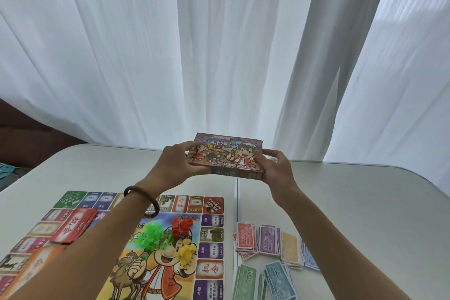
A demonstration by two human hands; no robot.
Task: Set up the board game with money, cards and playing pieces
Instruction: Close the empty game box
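**Game box held in both hands above the table; board, cards, pieces and money laid out**

Layout, left to right. The game board (211, 238) lies flat on the white table (353, 202), on its near left part. At the board's 9 o'clock side a fanned stack of red cards (73, 226) rests on it, with a stack of orange cards (36, 265) at about 8 o'clock. Near the board's centre sit heaps of small plastic pieces: green pieces (152, 234), red pieces (181, 225) towards 1 o'clock of them, and yellow pieces (186, 252) at about 4 o'clock. Off the board, at its 3 o'clock, the paper money (267, 248) lies in loose piles sorted by colour.

Item in hand. The game box (226, 156) is at 12 o'clock of the board, clear of the table, lid face tilted towards the viewer. The left hand (177, 165), its wrist wearing a dark bracelet (142, 200), grips the left end. The right hand (275, 170) grips the right end, fingers curled round the edge.

Handling assessment. The box appears to be thin printed card: probably light, fairly stiff on its faces and liable to crush at the corners. Whether anything is left inside cannot be told. Hold by the two short ends, as now, and set it down clear of the board, since the small pieces and loose notes would scatter easily.
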